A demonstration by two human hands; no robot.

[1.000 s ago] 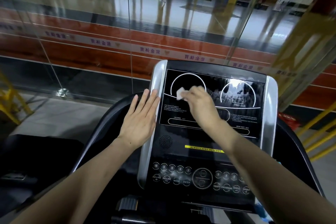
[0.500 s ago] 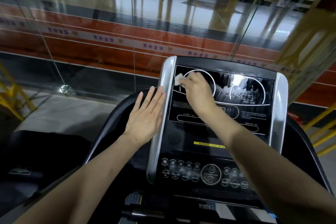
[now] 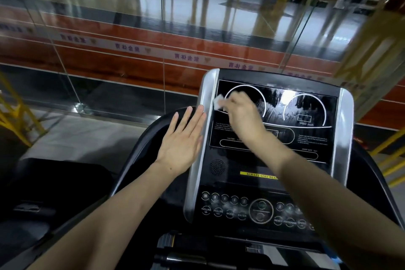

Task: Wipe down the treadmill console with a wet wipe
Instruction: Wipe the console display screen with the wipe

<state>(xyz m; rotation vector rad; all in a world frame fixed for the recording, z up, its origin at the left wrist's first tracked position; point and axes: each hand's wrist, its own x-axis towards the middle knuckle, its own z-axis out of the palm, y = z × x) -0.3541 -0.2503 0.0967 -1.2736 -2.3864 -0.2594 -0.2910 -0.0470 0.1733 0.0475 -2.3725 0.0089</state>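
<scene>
Treadmill console [image 3: 274,160]: black glossy panel, silver side rails, facing a glass wall [image 3: 131,28] with a glossy floor beyond; yellow railings at both edges. Red band on the glass carries mirrored Chinese characters, not legible. Console writing: "ALWAYS STAY HEAL…" on a yellow strip [image 3: 258,175]; buttons marked INCLINE, MODE, ENTER, RESET, PROGRAM; "SPEED" under the right dial. Right hand [image 3: 241,114], grip clamped on the white wet wipe [image 3: 218,102], holds it against the panel's upper left, by the left dial. Left hand [image 3: 183,140] lies flat, fingers straight and together, against the left rail.
</scene>
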